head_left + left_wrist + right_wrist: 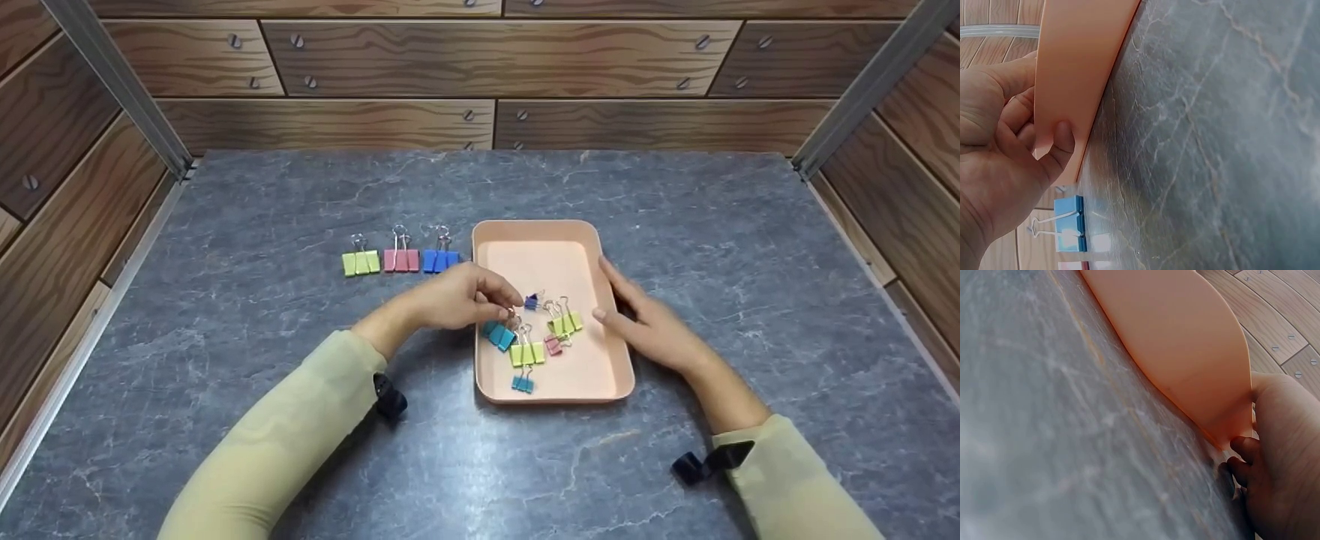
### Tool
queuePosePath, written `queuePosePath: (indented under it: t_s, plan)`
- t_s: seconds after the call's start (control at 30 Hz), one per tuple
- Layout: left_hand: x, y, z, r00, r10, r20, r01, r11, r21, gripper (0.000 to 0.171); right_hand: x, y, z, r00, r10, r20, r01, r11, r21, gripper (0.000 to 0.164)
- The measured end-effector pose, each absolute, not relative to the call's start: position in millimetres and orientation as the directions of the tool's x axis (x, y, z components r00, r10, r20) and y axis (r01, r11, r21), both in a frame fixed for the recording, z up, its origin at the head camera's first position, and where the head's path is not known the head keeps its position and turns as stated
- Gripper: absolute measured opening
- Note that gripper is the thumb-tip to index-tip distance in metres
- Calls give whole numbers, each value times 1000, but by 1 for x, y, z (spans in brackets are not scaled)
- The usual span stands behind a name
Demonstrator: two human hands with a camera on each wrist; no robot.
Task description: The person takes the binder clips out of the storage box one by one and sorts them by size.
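A peach rectangular tray lies on the table with several binder clips inside. My left hand reaches over its left wall, thumb and forefinger pinching the wire handle of a teal binder clip. In the left wrist view, one finger of the left hand rests against the wall's outside; the pinching fingertips are hidden. My right hand holds the tray's right wall, thumb over the rim. Near the left fingers are a small dark-blue clip, yellow-green clips, a small pink clip and a small teal clip.
Left of the tray, three larger binder clips stand in a row: yellow-green, pink and blue. The grey marbled table is bounded by wood-patterned walls at the back and sides.
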State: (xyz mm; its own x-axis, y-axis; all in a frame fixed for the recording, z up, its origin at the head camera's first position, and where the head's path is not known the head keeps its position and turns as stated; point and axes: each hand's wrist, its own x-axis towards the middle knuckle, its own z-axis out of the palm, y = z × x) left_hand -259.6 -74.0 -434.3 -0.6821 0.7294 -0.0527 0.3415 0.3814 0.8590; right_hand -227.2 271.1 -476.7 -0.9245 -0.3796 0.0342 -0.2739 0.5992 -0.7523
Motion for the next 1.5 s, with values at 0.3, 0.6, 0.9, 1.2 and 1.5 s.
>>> queuePosePath:
  t_s: [0.3,0.6,0.9,1.2,1.5]
  plan:
    - [-259,-73,-434,-684,727,-54,341,384,858,22,-227,271,-476,-924,-380,39,-272,582,-766,78]
    - [-259,-70,-433,-703,710,-43,322,371,871,21,-226,270,-475,-924,-380,37,-267,576,-772,78]
    - [-254,-66,-430,-749,662,-18,310,375,874,22,-227,271,-476,-925,-377,38,-271,587,-763,78]
    - [-251,-70,-417,-793,609,16,294,360,885,21,-228,270,-477,-923,-382,40,-274,582,-766,78]
    - [-252,-81,-391,-840,521,151,324,259,910,19,-228,270,-477,-925,-379,39,-277,598,-753,78]
